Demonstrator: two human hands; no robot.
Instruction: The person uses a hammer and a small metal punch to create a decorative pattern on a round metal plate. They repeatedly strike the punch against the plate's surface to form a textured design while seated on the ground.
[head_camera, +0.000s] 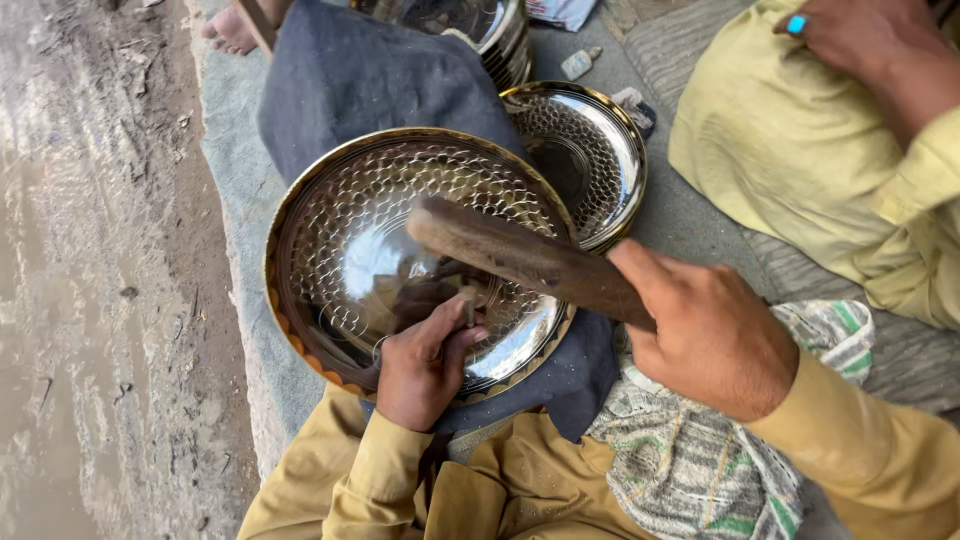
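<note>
The left hand (425, 365) pinches a small metal punch (468, 303) upright, its tip resting on the inner surface of a large shiny metal tray (330, 250) at about the 5 o'clock part of the dish. The right hand (705, 335) is closed around the handle of a wooden mallet (510, 255), whose head hangs above the punch, apart from it. The tray lies on a dark blue cloth (350, 70) over the person's lap, its rim banded in a brass colour.

Judging by the surface, the work is well along but not finished: rows of scale-like dimples cover the wall of the tray from about 9 o'clock through 12 to 3 o'clock, while the centre and the stretch near 6 to 8 o'clock remain smooth and mirror-bright. A second patterned tray (590, 150) lies at 2 o'clock from the first, its wall dimpled all round as far as it shows, and more stacked metalware (490, 25) sits beyond at 12 o'clock. Another person's hand (850, 40) with a blue ring rests at the upper right, on a yellow garment
</note>
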